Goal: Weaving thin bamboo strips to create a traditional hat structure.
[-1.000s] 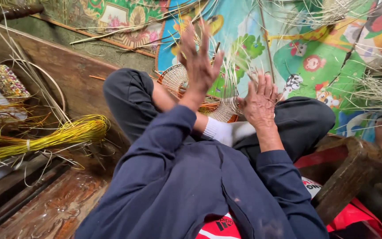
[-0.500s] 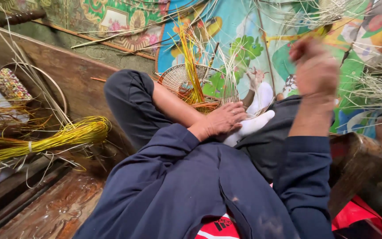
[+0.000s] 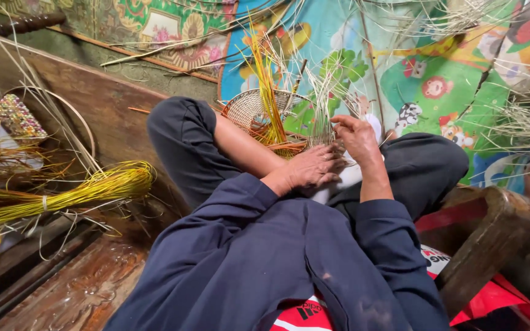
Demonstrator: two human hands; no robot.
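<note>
Straw-coloured strips stand up from a half-woven basket (image 3: 259, 113) that rests on the person's lap, over the crossed legs. Left hand (image 3: 311, 170) lies flat on the weave with fingers spread, gripping nothing, while the right hand (image 3: 357, 138) pinches pale strips (image 3: 323, 104) between curled fingers. Yellow reeds (image 3: 69, 196) lie bundled on the wooden floor by the left edge.

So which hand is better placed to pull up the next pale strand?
Probably the right hand: its fingertips are already raised among the upright pale strands. The left hand lies flat, pressing down on the woven basket work, apparently steadying it.
</note>
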